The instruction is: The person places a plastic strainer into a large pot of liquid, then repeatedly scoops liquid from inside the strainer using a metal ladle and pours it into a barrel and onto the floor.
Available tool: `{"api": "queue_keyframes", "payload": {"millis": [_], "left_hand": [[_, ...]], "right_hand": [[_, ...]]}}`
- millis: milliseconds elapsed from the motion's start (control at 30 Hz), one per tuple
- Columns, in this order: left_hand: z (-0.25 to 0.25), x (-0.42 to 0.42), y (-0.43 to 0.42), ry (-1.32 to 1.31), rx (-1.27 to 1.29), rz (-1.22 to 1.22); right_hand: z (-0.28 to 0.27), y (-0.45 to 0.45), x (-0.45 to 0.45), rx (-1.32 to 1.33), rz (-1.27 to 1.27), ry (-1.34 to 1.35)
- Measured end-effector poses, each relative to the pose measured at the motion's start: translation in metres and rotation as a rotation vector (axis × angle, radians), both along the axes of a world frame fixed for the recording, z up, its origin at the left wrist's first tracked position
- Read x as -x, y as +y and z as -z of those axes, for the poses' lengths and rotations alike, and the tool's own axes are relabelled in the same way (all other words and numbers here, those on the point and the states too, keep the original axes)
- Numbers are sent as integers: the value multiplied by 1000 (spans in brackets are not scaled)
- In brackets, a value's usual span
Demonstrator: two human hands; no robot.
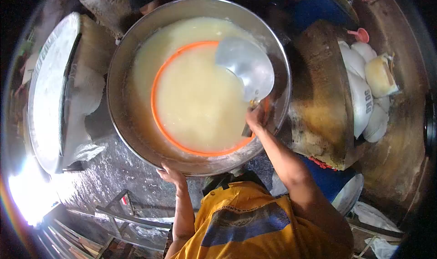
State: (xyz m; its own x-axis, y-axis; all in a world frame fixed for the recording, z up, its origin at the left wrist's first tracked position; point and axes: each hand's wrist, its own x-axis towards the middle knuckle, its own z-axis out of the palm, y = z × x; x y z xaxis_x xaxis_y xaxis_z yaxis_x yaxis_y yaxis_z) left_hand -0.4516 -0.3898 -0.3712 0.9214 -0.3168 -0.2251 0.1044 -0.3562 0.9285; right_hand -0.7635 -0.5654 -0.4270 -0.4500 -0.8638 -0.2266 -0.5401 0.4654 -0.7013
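A wide round metal vat (119, 118) full of pale yellowish-white liquid (200, 104) stands in front of me. An orange ring (156, 109), perhaps the rim of a basket or strainer, sits in the liquid. My right hand (256, 117) is closed around the handle of a large, shallow metal scoop (250, 68). The scoop is over the right side of the liquid, its broad blade crossing the orange ring; I cannot tell whether it touches the surface. My left hand (173, 175) grips the vat's near rim, its fingers partly hidden.
On the left stands a large round container with a pale top (52, 95). To the right, white sacks (362, 95) and a pink dipper (360, 35) lie beyond a stained block (321, 95). A blue drum (334, 179) lies near my right side. The floor (132, 172) looks wet.
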Motion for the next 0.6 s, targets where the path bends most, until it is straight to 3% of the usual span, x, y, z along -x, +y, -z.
{"api": "queue_keyframes", "payload": {"millis": [67,133,167,333,567,600], "left_hand": [[-3,-1,-1,-16,-49,16],[-7,-1,0,-28,-113,41],[-4,0,2,-21,-73,40],[-8,4,0,-11,-24,28],[1,3,5,-5,31,36],[9,0,8,-12,45,46]], "right_hand": [[-19,24,-42,-67,53,-114],[-23,39,-47,-322,-121,-674],[-20,47,-49,-492,-183,-763],[-32,63,-66,-730,-453,-1035],[-93,92,-50,-865,-246,-1451],[-120,97,-44,-766,-305,-1284]]}}
